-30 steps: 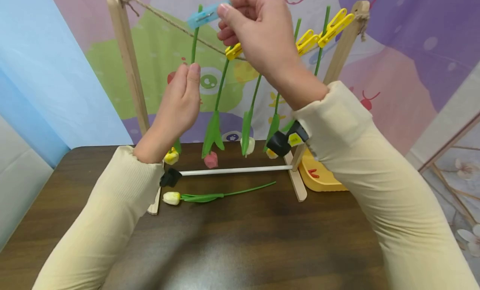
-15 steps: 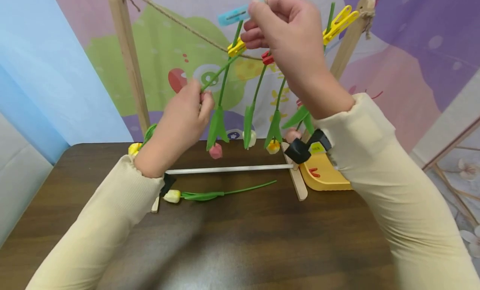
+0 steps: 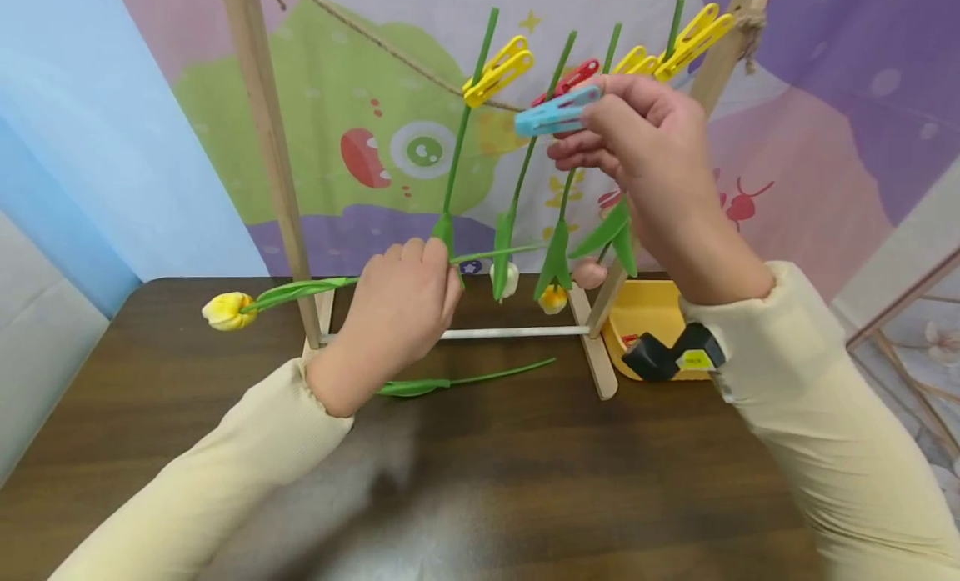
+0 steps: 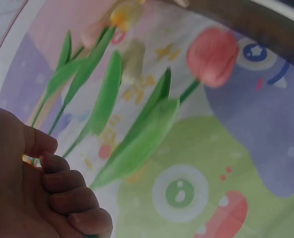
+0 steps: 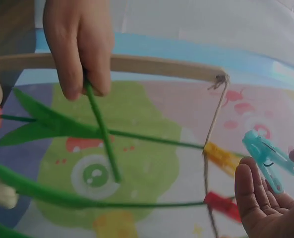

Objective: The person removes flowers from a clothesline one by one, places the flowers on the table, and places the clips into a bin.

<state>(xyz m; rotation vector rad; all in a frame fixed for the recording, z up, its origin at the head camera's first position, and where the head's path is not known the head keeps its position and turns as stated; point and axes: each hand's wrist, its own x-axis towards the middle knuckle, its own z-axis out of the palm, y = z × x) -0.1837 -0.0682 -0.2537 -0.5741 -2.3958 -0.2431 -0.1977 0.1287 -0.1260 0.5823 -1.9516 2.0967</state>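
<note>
On my feed, left hand [image 3: 405, 302] grips yellow tulip [image 3: 292, 292] by the stem, below rope [image 3: 375, 40]; right hand [image 3: 663, 156] pinches blue clip [image 3: 553, 116] by its handles, presumably leaving the nose free. Hazy wrist view; I can't judge squeeze.

The left hand [image 3: 405, 298] is lower, its yellow flower [image 3: 292, 291] now nearly level; the right hand [image 3: 654, 152] and blue clothespin [image 3: 553, 116] have moved down and rightward.
</note>
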